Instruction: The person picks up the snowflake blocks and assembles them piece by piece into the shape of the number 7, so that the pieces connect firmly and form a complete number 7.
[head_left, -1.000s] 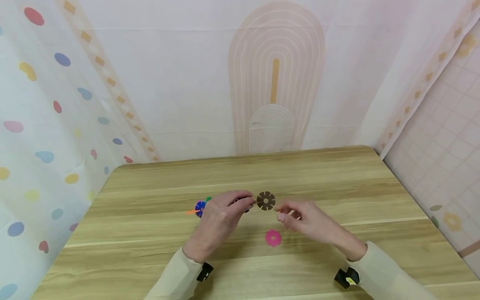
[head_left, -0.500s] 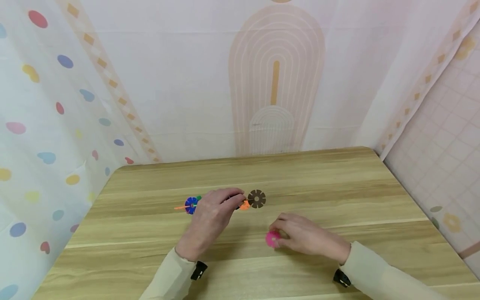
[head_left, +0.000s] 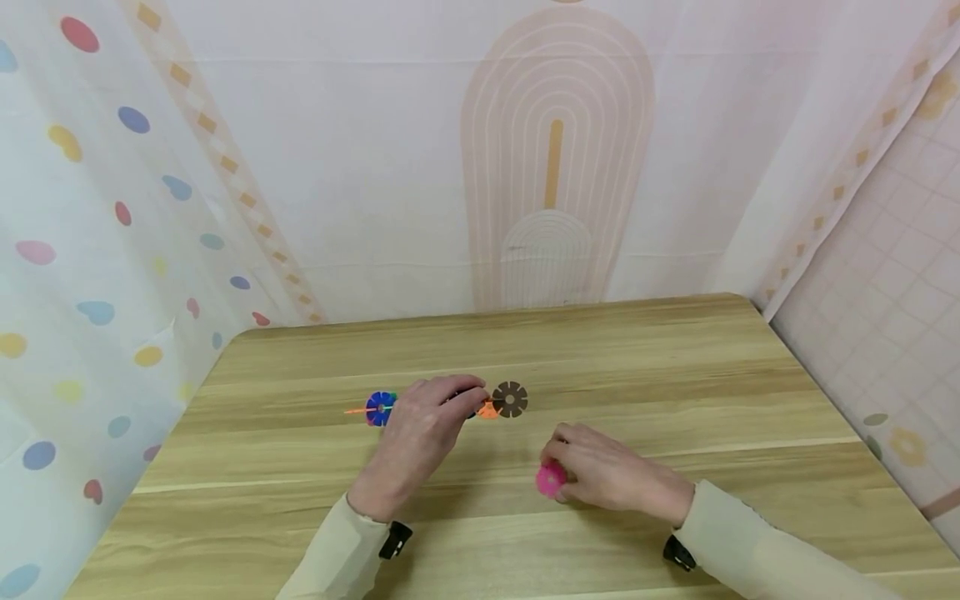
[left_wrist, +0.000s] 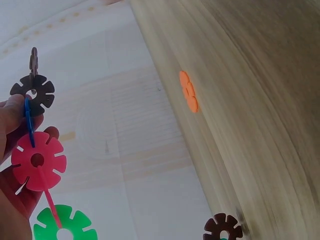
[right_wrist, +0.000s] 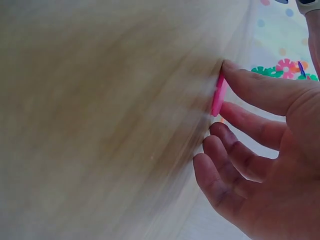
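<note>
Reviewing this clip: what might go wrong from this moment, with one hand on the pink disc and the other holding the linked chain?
The pink disc lies on the wooden table; the right hand touches only its edge with fingertips, so it may slide away instead of lifting. The left hand holds the chain of discs by thin slot joints, which could flex or separate. The brown disc at the end might get knocked.

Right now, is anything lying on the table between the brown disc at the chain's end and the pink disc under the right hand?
In the head view, only bare table lies between the brown disc and the pink disc.
</note>
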